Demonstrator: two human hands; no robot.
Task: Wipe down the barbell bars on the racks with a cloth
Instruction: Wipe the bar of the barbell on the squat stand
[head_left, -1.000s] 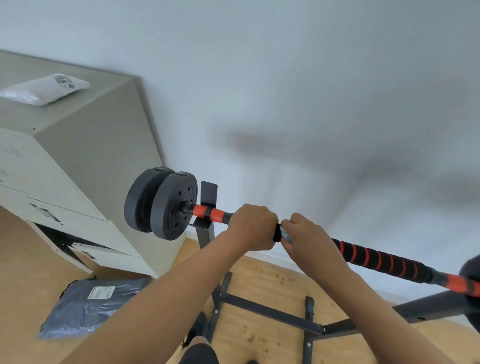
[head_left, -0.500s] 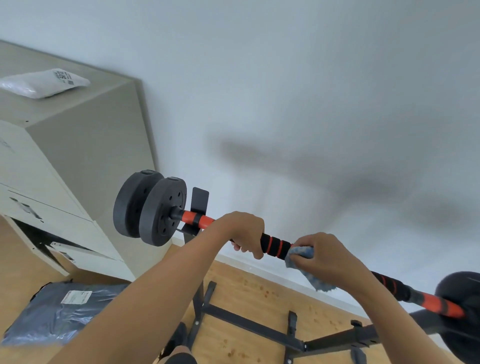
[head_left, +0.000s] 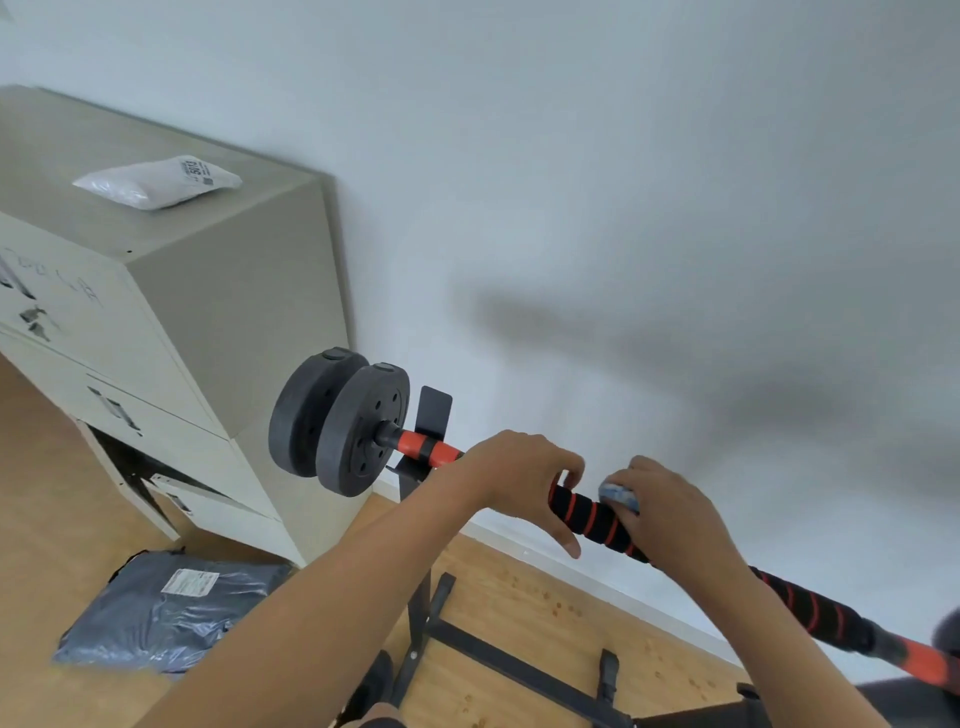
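The barbell bar (head_left: 587, 517) has black foam grip with red stripes and runs from upper left down to the lower right. Two black weight plates (head_left: 343, 423) sit on its left end, next to the rack's upright cradle (head_left: 434, 410). My left hand (head_left: 514, 480) is curled over the bar just right of the orange section, thumb pointing down. My right hand (head_left: 670, 519) presses a blue cloth (head_left: 618, 496) around the bar a short way right of the left hand. Only a small part of the cloth shows.
A beige metal cabinet (head_left: 218, 312) stands at the left against the white wall, with a white packet (head_left: 156, 182) on top. A grey plastic parcel (head_left: 166, 608) lies on the wooden floor. The rack's black base bars (head_left: 498, 660) cross the floor below the barbell.
My right hand slid the cloth right along the bar, then back left, close to my left hand. My left hand stayed near the orange section and its grip has loosened.
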